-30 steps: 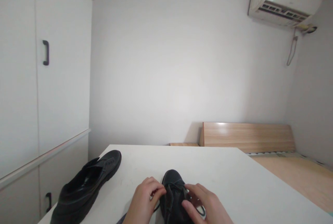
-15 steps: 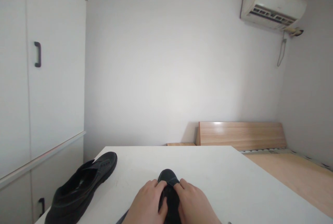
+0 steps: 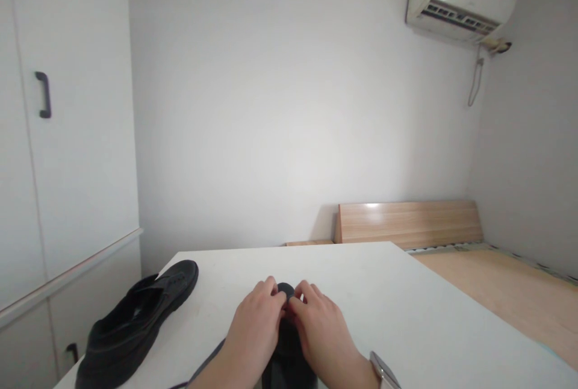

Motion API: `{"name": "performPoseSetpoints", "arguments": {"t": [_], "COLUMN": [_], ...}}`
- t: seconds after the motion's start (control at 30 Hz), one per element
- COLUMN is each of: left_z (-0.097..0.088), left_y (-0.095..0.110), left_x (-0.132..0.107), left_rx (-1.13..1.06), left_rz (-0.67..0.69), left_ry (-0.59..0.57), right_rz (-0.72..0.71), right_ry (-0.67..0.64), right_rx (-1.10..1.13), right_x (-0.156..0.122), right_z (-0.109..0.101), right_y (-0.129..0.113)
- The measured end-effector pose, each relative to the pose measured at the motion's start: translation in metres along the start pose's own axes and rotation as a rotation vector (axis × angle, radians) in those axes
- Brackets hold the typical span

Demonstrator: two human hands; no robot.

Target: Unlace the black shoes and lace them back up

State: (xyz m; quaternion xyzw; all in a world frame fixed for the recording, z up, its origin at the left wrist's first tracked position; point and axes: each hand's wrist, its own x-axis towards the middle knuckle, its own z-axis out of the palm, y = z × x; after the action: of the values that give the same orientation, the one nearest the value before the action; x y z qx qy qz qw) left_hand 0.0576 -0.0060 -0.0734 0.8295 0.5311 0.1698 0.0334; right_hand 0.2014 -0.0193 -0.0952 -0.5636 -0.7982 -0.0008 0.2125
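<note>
Room: bounded by a pale wall point(image 3: 280, 106), with a white cabinet point(image 3: 85, 136) placed at the left and an air conditioner point(image 3: 460, 0) mounted high at the right.
Bed: seen at the right, beyond the table, backed by a wood-grain headboard point(image 3: 406, 221); its flat tan base point(image 3: 492, 292) is left uncovered.
Surface: white point(image 3: 370, 292), with two black shoes borne on it.
Near shoe point(image 3: 289, 356): set at the near middle of the surface, toe pointed toward the wall; its sides are partly covered by both hands, and the rounded toe is seen just beyond the fingertips.
Left hand point(image 3: 259, 320): laid over the shoe's left side, fingers bent and thumb brought close to them near the toe; whether anything is pinched cannot be told.
Right hand point(image 3: 320, 323): placed opposite, fingers curled over the shoe's right side, tips close to those of the left; its grip is likewise hidden.
Right wrist: ringed by a watch point(image 3: 383, 370).
Far-left shoe point(image 3: 139, 326): stood on its sole near the left edge, well apart from both hands, opening turned upward.
Dark strip point(image 3: 210, 360): partly hidden by the left forearm; its nature cannot be made out.
</note>
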Motion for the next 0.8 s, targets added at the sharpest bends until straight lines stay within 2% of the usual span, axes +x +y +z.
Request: {"name": "performPoseSetpoints", "arguments": {"t": [0.07,0.13,0.2,0.27,0.37,0.5,0.57,0.63,0.7,0.8], "left_z": [-0.015,-0.034,-0.051,-0.064,-0.07,-0.068,-0.068,-0.071,-0.075,-0.079], "left_y": [-0.004,-0.008,-0.011,-0.009,0.001,0.021,0.028,0.031,0.031,0.026], "left_x": [0.0,0.001,0.001,0.002,0.005,0.009,0.009,0.007,0.006,0.005], "left_rx": [-0.143,-0.382,-0.642,-0.836,-1.028,-1.204,-1.288,-1.293,-1.214,-1.132], "left_rz": [0.056,0.093,0.068,0.021,0.023,0.144,0.206,0.245,0.26,0.259], "left_ry": [0.145,0.386,0.593,0.668,0.635,0.535,0.462,0.419,0.427,0.461], "right_rz": [-0.021,-0.007,-0.034,-0.1,-0.197,-0.31,-0.328,-0.352,-0.362,-0.326], "right_ry": [0.162,0.292,0.436,0.599,0.713,0.632,0.617,0.651,0.677,0.554], "right_rx": [0.322,0.683,0.966,1.126,1.211,1.238,1.161,0.996,0.888,1.025], "right_x": [0.004,0.011,0.018,0.023,0.027,0.029,0.03,0.032,0.033,0.033], "right_z": [-0.006,-0.02,-0.04,-0.062,-0.088,-0.1,-0.1,-0.1,-0.099,-0.091], "right_y": [0.006,0.008,0.006,0.001,-0.013,-0.031,-0.035,-0.035,-0.032,-0.024]}}
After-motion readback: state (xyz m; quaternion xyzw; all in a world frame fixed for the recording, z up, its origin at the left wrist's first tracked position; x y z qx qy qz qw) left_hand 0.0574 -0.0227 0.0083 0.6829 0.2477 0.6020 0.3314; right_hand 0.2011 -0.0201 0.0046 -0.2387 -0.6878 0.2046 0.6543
